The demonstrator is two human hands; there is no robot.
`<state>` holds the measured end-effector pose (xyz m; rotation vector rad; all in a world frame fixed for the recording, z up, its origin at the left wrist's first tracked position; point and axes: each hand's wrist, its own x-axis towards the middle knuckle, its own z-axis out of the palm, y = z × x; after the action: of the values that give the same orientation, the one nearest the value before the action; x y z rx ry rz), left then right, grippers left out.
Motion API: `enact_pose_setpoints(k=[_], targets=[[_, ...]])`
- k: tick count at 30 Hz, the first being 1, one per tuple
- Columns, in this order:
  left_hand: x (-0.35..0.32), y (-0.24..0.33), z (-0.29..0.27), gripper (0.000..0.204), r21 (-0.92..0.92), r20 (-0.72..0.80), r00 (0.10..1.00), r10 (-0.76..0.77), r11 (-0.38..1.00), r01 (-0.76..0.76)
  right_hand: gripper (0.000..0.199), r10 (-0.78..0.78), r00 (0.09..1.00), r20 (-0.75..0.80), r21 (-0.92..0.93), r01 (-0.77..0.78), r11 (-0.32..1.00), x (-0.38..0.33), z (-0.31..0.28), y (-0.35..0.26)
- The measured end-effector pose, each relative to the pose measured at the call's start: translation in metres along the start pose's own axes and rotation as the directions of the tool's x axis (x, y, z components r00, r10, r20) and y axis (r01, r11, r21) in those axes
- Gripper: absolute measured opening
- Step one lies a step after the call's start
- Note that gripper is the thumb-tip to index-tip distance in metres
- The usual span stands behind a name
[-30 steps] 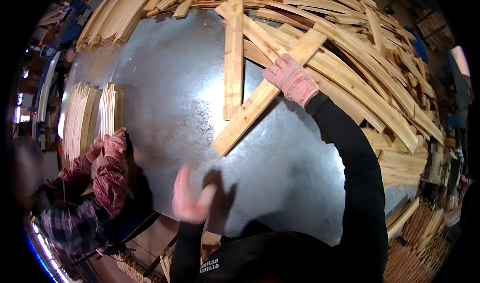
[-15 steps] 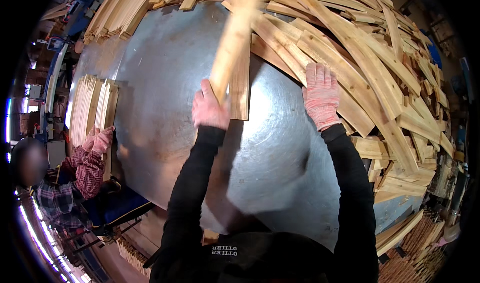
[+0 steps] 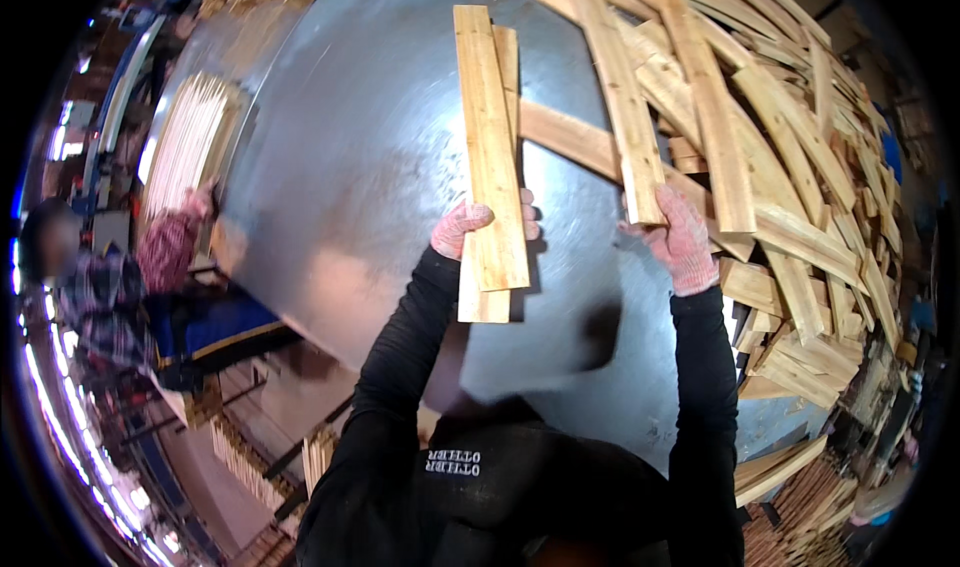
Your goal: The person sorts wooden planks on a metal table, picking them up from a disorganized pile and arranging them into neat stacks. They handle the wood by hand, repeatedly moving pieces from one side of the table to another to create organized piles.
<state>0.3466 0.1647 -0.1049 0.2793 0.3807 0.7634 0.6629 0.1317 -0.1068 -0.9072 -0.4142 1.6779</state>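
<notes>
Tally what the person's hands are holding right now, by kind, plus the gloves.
Wooden slats in the left hand: 2, stacked
Wooden slats gripped by the right hand: 1, its end still on the pile
Pink knit gloves: 2, one on each hand
Total: 5
The loose slats in the pile on the metal table are too many to count.

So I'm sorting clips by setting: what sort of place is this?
Likely a woodworking shop or mill: a big heap of wooden slats, a wide sheet-metal table, and a gloved left hand holding two slats.
</notes>
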Motion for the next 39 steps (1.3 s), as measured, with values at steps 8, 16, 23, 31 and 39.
enact_pose_setpoints(k=[8,16,23,31,39], targets=[[-0.028,-0.067,-0.013,0.064,-0.053,-0.177,0.981,0.086,0.994,-0.096,0.052,-0.090,0.985,0.147,-0.973,0.127,-0.191,-0.096,0.108,0.072],[-0.064,-0.060,0.009,0.075,0.029,-0.061,0.998,0.028,0.999,-0.026,0.075,-0.630,0.776,-0.026,-0.560,-0.533,-0.634,0.008,0.006,-0.062],[-0.147,-0.047,-0.039,0.046,0.618,-0.453,0.875,0.172,0.768,0.169,0.059,-0.382,0.924,0.017,-0.999,0.029,0.025,-0.063,0.061,0.039],[-0.140,-0.137,-0.111,0.047,0.351,-0.517,0.775,0.364,0.916,-0.197,0.110,0.210,0.976,0.054,-0.851,-0.066,0.522,-0.118,0.121,0.206],[-0.155,-0.073,-0.050,0.091,0.736,-0.405,0.681,0.610,-0.224,0.638,0.077,-0.052,0.884,0.464,-0.770,0.374,-0.517,-0.065,0.094,0.110]])
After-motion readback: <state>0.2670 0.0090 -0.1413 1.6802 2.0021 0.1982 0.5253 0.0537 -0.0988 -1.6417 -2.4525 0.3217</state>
